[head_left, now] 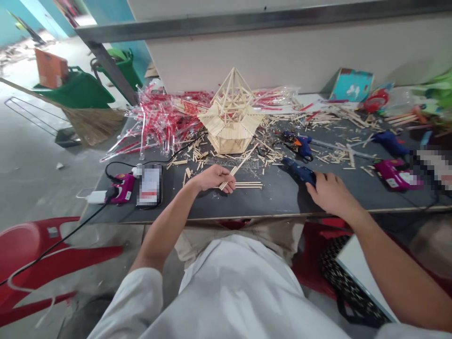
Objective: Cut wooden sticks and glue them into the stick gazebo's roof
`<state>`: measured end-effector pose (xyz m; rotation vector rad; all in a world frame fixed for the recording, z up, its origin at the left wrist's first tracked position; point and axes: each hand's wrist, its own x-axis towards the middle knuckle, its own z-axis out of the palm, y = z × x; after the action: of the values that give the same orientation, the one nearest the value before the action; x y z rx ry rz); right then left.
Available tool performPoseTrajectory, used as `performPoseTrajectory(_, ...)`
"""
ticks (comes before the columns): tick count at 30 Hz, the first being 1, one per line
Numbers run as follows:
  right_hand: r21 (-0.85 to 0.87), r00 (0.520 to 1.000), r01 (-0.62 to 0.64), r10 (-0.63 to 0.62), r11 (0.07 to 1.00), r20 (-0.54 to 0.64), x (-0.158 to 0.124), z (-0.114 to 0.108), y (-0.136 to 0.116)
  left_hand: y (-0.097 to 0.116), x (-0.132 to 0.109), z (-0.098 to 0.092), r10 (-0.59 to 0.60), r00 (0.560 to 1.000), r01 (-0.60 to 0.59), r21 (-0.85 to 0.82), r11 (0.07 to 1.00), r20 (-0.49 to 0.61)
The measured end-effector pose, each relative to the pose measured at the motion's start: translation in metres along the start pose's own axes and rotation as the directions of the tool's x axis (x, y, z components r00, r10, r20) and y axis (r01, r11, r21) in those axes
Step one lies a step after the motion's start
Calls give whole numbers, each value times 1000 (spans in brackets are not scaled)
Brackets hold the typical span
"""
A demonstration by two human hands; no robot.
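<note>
- White shirt (240, 292) sits below the grips
- Left hand (215, 178) pinches thin sticks (243, 162)
- Right hand (330, 190) clasps blue tool (300, 173)
- Dark table (277, 200) spreads beneath both
- Green bin (81, 88) stands beyond, leftward

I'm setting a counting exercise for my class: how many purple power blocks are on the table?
2: one purple power block just left of the phone, and another purple power block to the right of the person's right hand. Others may be hidden.
</note>
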<state>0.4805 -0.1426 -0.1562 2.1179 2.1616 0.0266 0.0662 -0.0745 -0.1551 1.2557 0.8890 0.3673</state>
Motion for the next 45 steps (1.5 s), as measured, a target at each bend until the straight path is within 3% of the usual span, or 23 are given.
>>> performPoseTrajectory(4, 257, 966, -160, 97, 953, 241, 1, -28, -2, 1, 1, 0, -2, 1000, 1, -7, 1000, -9)
performPoseTrajectory(8, 489, 933, -104, -85, 866, 350, 1, -52, -25, 1, 2, 1, 1, 1000, -2, -20, 1000, -19)
performPoseTrajectory(13, 533, 880, 21, -268, 846, 392, 4, -68, -78, 1, 4, 2, -1, 999, 0, -27, 1000, -40)
performPoseTrajectory(16, 562, 859, 20, -302, 827, 414, 9, -75, -100, 2, 4, 4, -5, 999, 4, -22, 1000, -48)
performPoseTrajectory(24, 576, 858, 67, -342, 815, 384, 21, -82, -121, 2, 5, 9, -2, 999, 1, -12, 1000, -49)
performPoseTrajectory(33, 545, 883, 112, -335, 831, 328, 16, -85, -131, 1, 6, 13, 46, 997, -45, 22, 999, -59)
performPoseTrajectory(39, 583, 886, 154, -373, 798, 276, 17, -69, -131, 6, 2, 15, 48, 997, -46, 32, 998, -56)
performPoseTrajectory(45, 492, 944, 192, -298, 849, 144, 14, -50, -131, 10, -1, 15, 48, 997, -48, 17, 999, -53)
